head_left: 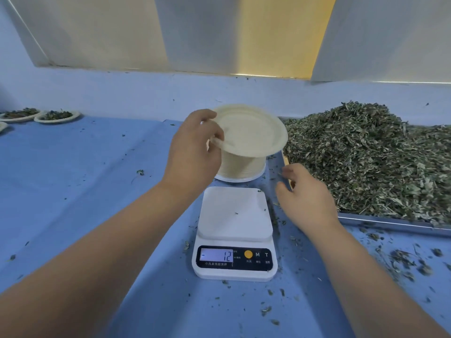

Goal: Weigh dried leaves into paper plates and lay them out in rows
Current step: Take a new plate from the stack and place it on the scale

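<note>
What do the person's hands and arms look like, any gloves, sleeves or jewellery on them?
The left hand and right hand are bare: no gloves, rings, watch or bracelet show. Both forearms are uncovered down to the frame edge, with no sleeve in view.

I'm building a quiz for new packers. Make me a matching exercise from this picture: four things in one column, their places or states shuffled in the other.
1. scale
2. empty paper plate
3. dried leaves
4. filled plates

A. heaped in the metal tray, right
B. no plate on it, display shows minus 12
C. set down far left on the table
D. tilted, gripped at its rim by the left hand

Pairs: 1-B, 2-D, 3-A, 4-C
</note>
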